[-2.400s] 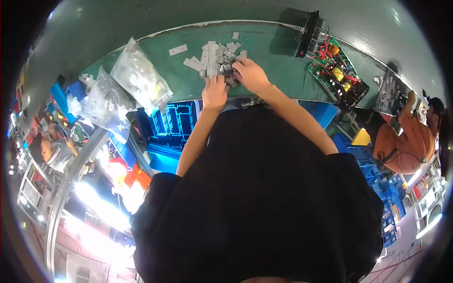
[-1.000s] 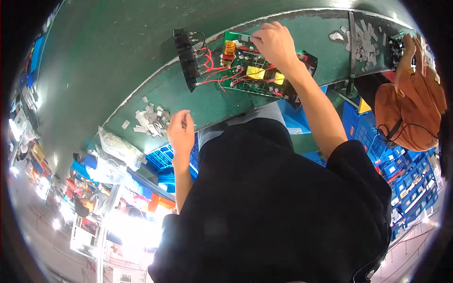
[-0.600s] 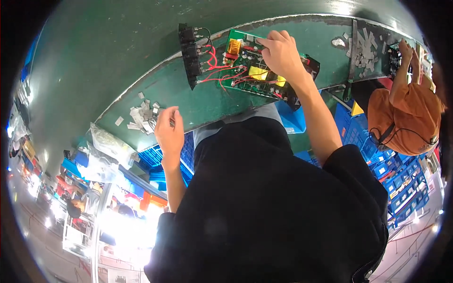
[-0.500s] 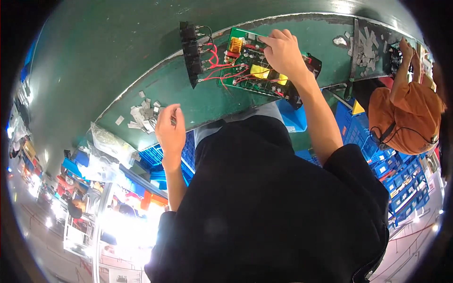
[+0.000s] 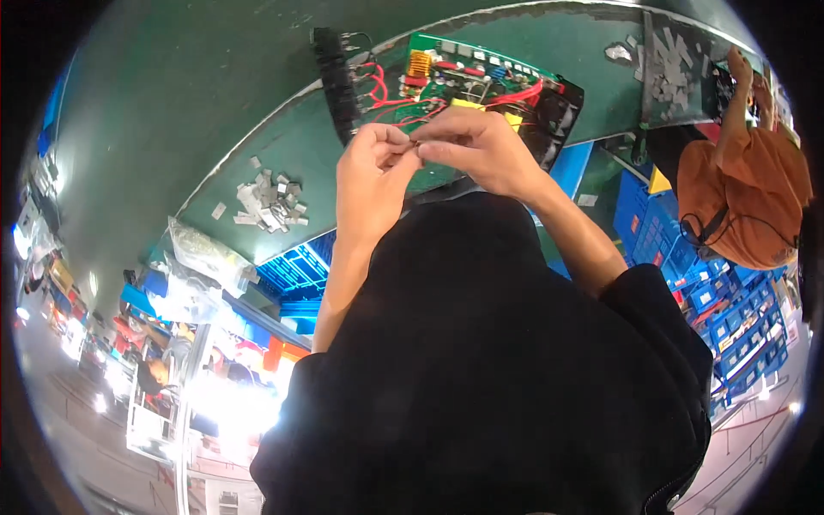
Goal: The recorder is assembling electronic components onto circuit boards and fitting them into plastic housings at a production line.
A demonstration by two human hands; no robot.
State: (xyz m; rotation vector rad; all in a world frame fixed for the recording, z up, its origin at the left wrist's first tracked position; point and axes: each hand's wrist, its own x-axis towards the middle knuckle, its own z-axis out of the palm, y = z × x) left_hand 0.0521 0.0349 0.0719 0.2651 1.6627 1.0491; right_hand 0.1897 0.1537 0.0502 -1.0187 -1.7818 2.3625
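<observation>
My left hand (image 5: pixel 371 176) and my right hand (image 5: pixel 479 148) meet above the green belt, fingertips pinched together on a small part (image 5: pixel 415 144) too tiny to make out. Just behind them lies a green circuit board (image 5: pixel 481 73) with red wires, a yellow block and an orange coil. A black terminal strip (image 5: pixel 333 81) hangs off the board's left side by the wires. To my left, a heap of small grey flat pieces (image 5: pixel 268 199) rests on the belt.
Clear plastic bags (image 5: pixel 204 257) sit at the belt's near edge over blue crates (image 5: pixel 296 275). Another heap of grey pieces (image 5: pixel 665 69) lies far right, where a person in an orange top (image 5: pixel 745 193) works. More blue bins (image 5: pixel 687 275) stand on my right.
My right hand has come off the circuit board and my left hand has risen from beside the grey heap; both now meet, pinching a small part in front of the board.
</observation>
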